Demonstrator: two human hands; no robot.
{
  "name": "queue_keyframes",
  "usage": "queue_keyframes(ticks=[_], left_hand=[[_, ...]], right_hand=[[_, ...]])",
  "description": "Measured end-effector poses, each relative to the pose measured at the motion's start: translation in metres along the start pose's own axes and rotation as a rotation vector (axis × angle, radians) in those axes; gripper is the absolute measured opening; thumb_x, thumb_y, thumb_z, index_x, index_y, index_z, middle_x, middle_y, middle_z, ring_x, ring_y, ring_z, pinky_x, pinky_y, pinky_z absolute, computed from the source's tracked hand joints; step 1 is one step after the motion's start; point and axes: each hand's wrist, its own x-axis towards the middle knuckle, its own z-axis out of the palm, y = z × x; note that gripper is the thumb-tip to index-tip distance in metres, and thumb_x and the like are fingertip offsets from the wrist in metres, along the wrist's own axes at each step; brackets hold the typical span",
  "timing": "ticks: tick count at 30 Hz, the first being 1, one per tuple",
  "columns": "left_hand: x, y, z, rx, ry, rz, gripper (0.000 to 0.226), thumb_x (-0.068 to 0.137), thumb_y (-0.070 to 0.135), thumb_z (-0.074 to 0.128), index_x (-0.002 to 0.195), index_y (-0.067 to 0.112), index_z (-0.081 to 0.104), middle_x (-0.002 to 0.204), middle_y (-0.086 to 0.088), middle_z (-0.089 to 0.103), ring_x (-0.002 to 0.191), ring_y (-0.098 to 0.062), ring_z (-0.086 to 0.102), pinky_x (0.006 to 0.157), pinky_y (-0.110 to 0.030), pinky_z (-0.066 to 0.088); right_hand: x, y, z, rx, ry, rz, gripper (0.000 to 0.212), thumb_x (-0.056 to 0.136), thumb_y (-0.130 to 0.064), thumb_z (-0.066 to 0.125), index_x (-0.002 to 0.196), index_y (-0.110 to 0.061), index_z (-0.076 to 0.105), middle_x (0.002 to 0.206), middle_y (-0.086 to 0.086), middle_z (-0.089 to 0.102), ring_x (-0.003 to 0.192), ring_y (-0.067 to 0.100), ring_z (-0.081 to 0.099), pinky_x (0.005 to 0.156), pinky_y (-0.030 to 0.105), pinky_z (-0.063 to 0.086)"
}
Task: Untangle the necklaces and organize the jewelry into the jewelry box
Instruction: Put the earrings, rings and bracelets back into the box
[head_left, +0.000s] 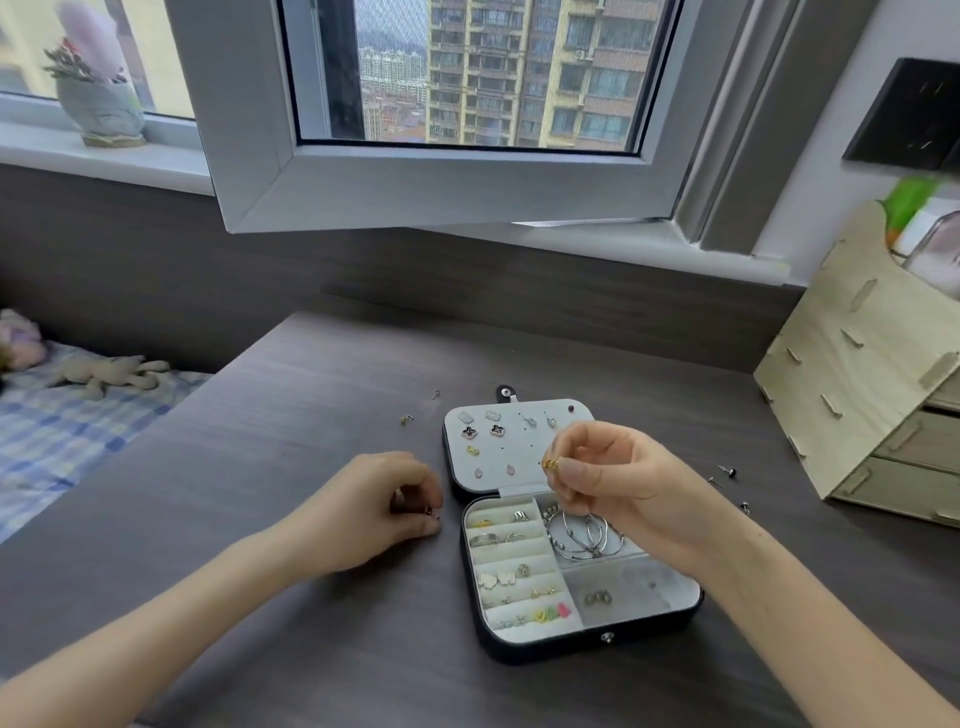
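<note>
Two hands work at one open jewelry box (587, 647) on a dark desk (291, 395). Right hand (618, 480) pinches one gold earring (550, 464) over the box's lid. Left hand (382, 506) pinches a tiny dark piece (429, 512) on the desk, just left of the box. Five loose studs (730, 472) lie around.

Bedroom in a high-rise flat.
A bed (62, 441) with checked sheet and plush toy (111, 374) is seen at 9 o'clock beside the desk (311, 415); tower blocks are framed by the window (467, 78) at 12, and a wooden organizer (872, 389) is set at 3.
</note>
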Motion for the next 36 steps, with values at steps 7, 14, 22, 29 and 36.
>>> queue_keyframes(ticks=[7,14,22,29,36], left_hand=[[0.006,0.055,-0.008,-0.358,0.188,0.184,0.016,0.074,0.034,0.070,0.089,0.029,0.071,0.087,0.012,0.065,0.071,-0.011,0.056,0.064,-0.025,0.047],[0.017,0.075,0.004,-0.587,0.273,0.290,0.009,0.075,0.027,0.068,0.083,0.023,0.071,0.081,0.011,0.069,0.075,-0.017,0.065,0.068,-0.039,0.053],[0.023,0.076,-0.006,-0.508,0.163,0.197,0.004,0.079,0.022,0.066,0.075,0.022,0.066,0.068,0.014,0.062,0.063,-0.002,0.054,0.057,-0.015,0.042],[0.028,0.079,-0.024,-0.395,0.062,0.110,0.012,0.082,0.025,0.071,0.073,0.018,0.069,0.065,0.002,0.067,0.060,-0.018,0.059,0.061,-0.033,0.049],[0.030,0.086,-0.040,-0.274,-0.160,0.043,0.012,0.084,0.014,0.069,0.073,0.019,0.067,0.068,0.003,0.068,0.064,-0.008,0.060,0.061,-0.027,0.049]], right_hand=[[0.000,0.003,0.006,0.101,-0.042,0.016,0.030,0.058,-0.027,0.088,0.072,-0.013,0.065,0.069,0.004,0.054,0.061,0.013,0.047,0.053,0.021,0.040],[0.004,0.011,0.017,0.450,-0.087,0.065,0.029,0.059,-0.017,0.087,0.075,-0.009,0.065,0.069,0.004,0.056,0.060,0.013,0.049,0.051,0.022,0.042],[-0.003,-0.001,0.022,-0.174,0.255,-0.271,0.018,0.075,-0.004,0.074,0.090,-0.013,0.071,0.078,0.005,0.065,0.070,0.014,0.061,0.066,0.022,0.050],[-0.001,-0.006,0.025,-1.078,0.398,-0.718,0.018,0.082,-0.030,0.065,0.082,-0.013,0.073,0.075,-0.011,0.068,0.070,0.007,0.062,0.066,0.020,0.050],[-0.003,-0.015,0.033,-0.907,0.258,-0.335,0.011,0.083,-0.021,0.069,0.074,-0.016,0.066,0.064,-0.009,0.062,0.060,0.005,0.057,0.060,0.018,0.048]])
